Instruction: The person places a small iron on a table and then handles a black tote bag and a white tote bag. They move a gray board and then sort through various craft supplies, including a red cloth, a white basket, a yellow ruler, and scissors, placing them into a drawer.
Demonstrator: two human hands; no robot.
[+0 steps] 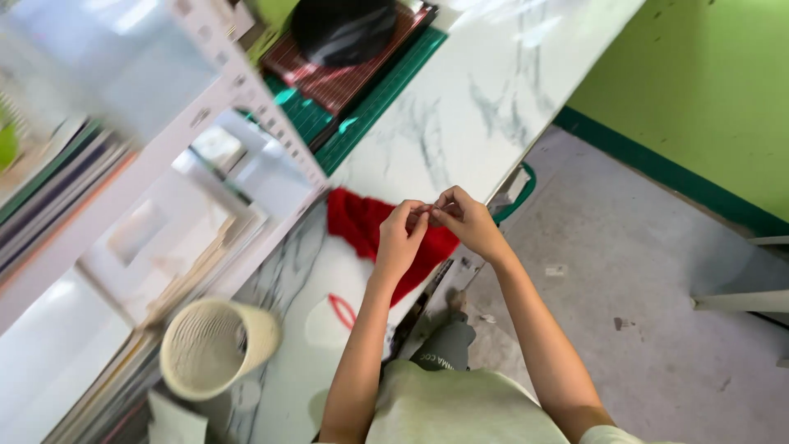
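Note:
My left hand [400,240] and my right hand [466,220] meet fingertip to fingertip above a piece of red cloth [362,222] that lies on the white marbled table [460,107]. Both pinch something very small between them, too small to identify. The cloth spreads from under my hands toward the table's edge.
A cream mesh basket [215,345] stands near me on the left. A white shelf rack [246,90] holds stacked sheets and boards. A green cutting mat [370,107] with a red mat and a black object [343,29] lies further along. Grey floor and a green wall are to the right.

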